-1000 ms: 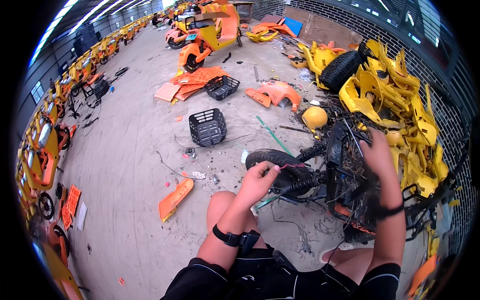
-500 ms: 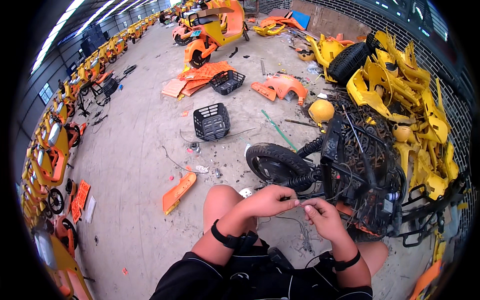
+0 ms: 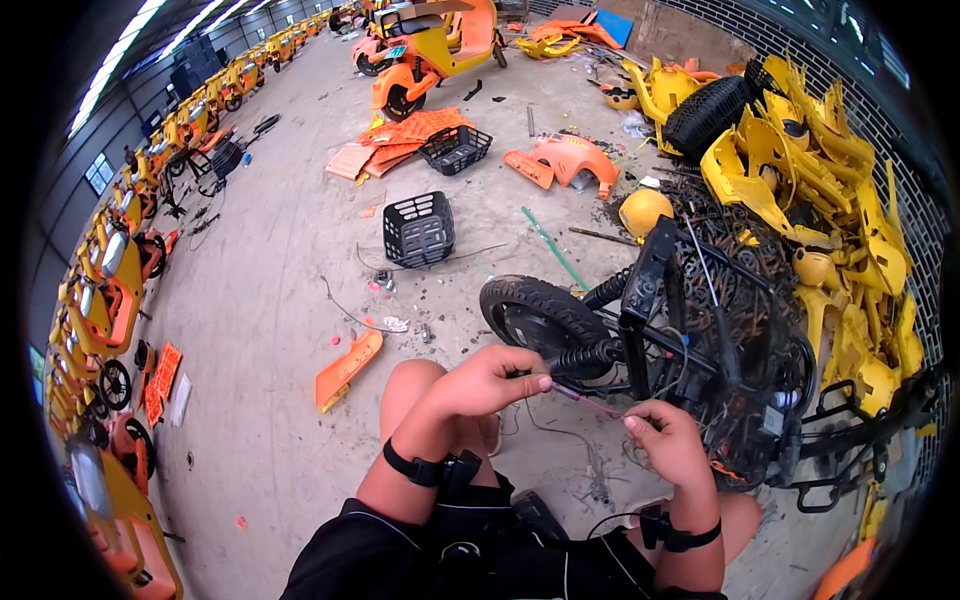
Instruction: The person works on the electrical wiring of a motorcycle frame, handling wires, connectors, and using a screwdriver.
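In the head view, which is the only one, the person's left hand [image 3: 500,382] is closed in a pinch, with thumb and forefinger gripping a thin pinkish wire [image 3: 592,403]. The right hand [image 3: 665,440] pinches the same wire farther along, also between thumb and finger, so a short piece is stretched between the two hands. This wire is in front of the person, above the knees and near the black frame [image 3: 655,280] of a scooter; whether it is joined to this frame or already loose, I cannot tell. Concerning how far things are, I judge it as a middle state. The frame appears already bare of its outer covers, at least on the visible side. Left on it are the wheel [image 3: 540,325], the spring shock absorber [image 3: 585,363] beside this wheel, and a tangle of dark wires and parts [image 3: 735,440], which looks far from cleared. A thin grey cable [image 3: 575,440] lies on the floor just below the hands. Behind the frame, there is a big heap of yellow panels [image 3: 745,180]; whether some come from this same frame is not shown. Farther to the left, a black basket [image 3: 418,230] and an orange panel [image 3: 350,370] lie on the floor, well apart from each other.
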`<state>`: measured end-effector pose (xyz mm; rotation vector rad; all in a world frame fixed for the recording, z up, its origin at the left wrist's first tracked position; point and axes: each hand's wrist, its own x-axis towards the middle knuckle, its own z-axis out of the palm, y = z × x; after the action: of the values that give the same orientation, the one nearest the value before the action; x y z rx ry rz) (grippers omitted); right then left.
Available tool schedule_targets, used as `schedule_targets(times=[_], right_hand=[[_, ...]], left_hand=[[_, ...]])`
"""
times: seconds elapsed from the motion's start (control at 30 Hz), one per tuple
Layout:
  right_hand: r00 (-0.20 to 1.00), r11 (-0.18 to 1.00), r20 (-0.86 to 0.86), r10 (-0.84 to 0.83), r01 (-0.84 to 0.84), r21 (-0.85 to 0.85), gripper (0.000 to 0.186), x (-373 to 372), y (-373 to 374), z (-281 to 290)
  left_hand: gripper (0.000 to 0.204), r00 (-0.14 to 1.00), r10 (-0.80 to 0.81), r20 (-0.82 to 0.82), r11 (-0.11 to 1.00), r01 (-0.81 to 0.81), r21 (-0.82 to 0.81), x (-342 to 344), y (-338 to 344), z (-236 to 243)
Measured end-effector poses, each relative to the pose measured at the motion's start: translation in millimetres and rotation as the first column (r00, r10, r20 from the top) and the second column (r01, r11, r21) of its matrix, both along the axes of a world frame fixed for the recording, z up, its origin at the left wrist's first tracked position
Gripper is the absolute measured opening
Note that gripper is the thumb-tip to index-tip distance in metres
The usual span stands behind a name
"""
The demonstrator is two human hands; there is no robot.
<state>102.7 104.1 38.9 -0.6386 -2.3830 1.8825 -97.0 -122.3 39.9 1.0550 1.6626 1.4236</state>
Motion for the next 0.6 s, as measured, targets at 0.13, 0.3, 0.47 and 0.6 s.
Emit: schedule_targets(times=[0.13,0.3,0.47,0.6], right_hand=[[0.998,0.999,-0.019,-0.052,0.052,-0.007,0.012,1,9,-4],[0.991,0.991,-0.035,-0.128,0.126,-0.036,0.008,6,21,-7],[0.994,0.988,-0.064,-0.089,0.080,-0.132,0.008,-4,35,-14],[0.987,0.971,-0.075,-0.142,0.125,-0.202,0.011,-7,34,-22]], left_hand=[[0.018,0.997,-0.011,0.073,0.999,0.009,0.032,-4,-6,-6],[0.016,0.996,-0.001,0.091,0.999,-0.002,0.033,-9,-5,-8],[0.008,0.990,0.109,0.092,0.994,-0.110,0.005,-17,-13,-5],[0.013,0.973,0.207,0.106,0.978,-0.208,0.004,-22,-16,-9]])
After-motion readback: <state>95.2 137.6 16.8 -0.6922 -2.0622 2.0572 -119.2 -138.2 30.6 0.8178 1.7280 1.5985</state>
